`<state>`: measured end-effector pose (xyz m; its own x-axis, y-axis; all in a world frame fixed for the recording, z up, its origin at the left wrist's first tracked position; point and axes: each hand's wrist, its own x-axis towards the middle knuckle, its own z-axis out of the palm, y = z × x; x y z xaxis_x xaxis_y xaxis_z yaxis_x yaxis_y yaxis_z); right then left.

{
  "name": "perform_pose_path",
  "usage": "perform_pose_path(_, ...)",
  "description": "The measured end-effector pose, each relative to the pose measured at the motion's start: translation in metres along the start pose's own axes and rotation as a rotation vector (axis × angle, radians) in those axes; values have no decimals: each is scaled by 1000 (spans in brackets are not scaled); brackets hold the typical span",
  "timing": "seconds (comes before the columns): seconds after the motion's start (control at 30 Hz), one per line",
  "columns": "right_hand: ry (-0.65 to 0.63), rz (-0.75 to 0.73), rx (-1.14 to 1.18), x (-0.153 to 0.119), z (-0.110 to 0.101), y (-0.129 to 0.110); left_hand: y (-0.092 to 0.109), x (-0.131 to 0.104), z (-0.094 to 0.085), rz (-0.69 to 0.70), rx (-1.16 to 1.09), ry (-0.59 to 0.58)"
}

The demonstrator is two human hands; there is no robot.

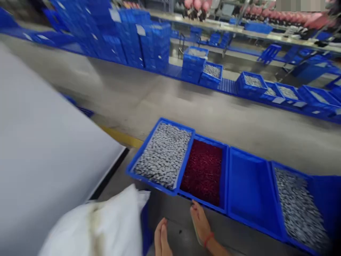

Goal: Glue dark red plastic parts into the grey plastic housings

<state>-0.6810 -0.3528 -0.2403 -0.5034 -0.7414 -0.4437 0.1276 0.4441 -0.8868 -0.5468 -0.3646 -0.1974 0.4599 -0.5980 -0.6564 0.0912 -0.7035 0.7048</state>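
My right hand (201, 222), with a red band at the wrist, is just in front of a blue crate (224, 177) of small dark-red pieces (204, 170). Its fingers are stretched forward and it appears to hold nothing; whether it touches the rim is unclear. To its left, at the bottom of the view, my left hand (162, 238) has its fingers extended, apart from the crates and holding nothing visible. Left of the red pieces stands another blue crate (154, 184), full of small silvery-grey pieces (165, 153).
On the right are a bare-bottomed blue crate (247, 188) and one with grey pieces (299, 209). A white sack (117, 224) and large white panel (48, 142) fill the left. Stacked blue crates (154, 46) line the far side of the floor, before a workbench (239, 28).
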Motion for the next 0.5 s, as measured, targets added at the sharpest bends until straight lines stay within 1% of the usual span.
perform_pose_path(0.07, 145, 63, -21, 95, -62, 39, -45, 24, 92, -59, 52, -135)
perform_pose_path(0.13, 243, 100, -45, 183, -111, 76, -87, 57, 173, -69, 121, -215)
perform_pose_path(0.17, 273, 110, -56, 223, -130, 92, -104, 76, 210, -53, 161, -236)
perform_pose_path(0.23, 314, 118, -82, 298, -159, 123, -132, 119, 275, 3, 245, -259)
perform_pose_path(0.3, 340, 119, -110, 367, -177, 150, -152, 163, 331, 54, 333, -256)
perform_pose_path(0.37, 367, 117, -144, 427, -186, 174, -169, 204, 379, 78, 420, -215)
perform_pose_path(0.43, 396, 124, -186, 473, -185, 197, -184, 238, 418, 61, 494, -128)
perform_pose_path(0.5, 418, 138, -226, 500, -176, 218, -198, 261, 445, 23, 542, -26)
